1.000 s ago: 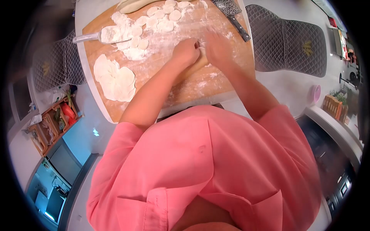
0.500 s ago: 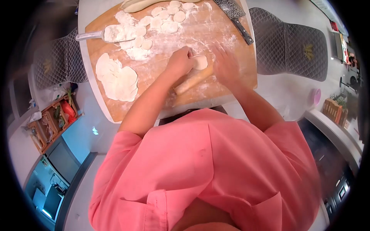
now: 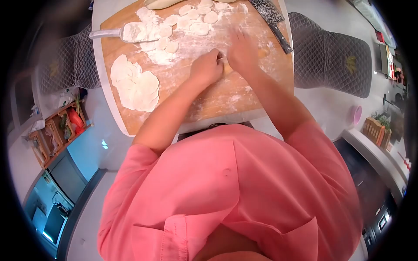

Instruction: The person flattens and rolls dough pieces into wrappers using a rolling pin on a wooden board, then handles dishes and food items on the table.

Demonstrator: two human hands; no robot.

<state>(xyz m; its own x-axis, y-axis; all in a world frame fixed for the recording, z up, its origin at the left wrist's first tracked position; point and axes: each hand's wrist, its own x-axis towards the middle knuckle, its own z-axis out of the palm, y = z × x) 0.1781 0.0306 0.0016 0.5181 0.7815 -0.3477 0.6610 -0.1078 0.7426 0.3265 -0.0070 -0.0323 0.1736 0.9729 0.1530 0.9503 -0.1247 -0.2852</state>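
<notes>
I saw the right hand [image 3: 242,54], fingers outstretched, over the rolling pin [image 3: 227,68], two o'clock from the left hand [image 3: 206,68]. The left curled beside half-hidden dough [image 3: 222,58], grip unclear; even pressure seemed wisest.

Over the wooden board [image 3: 217,100], your right hand [image 3: 243,54] blurs at the fingers and covers much of the rolling pin [image 3: 263,52]; the fingertips of your left hand [image 3: 207,68] are hidden. At the board's far side, the top edge cuts off the dough roll [image 3: 161,3] and cleaver [image 3: 267,13].
</notes>
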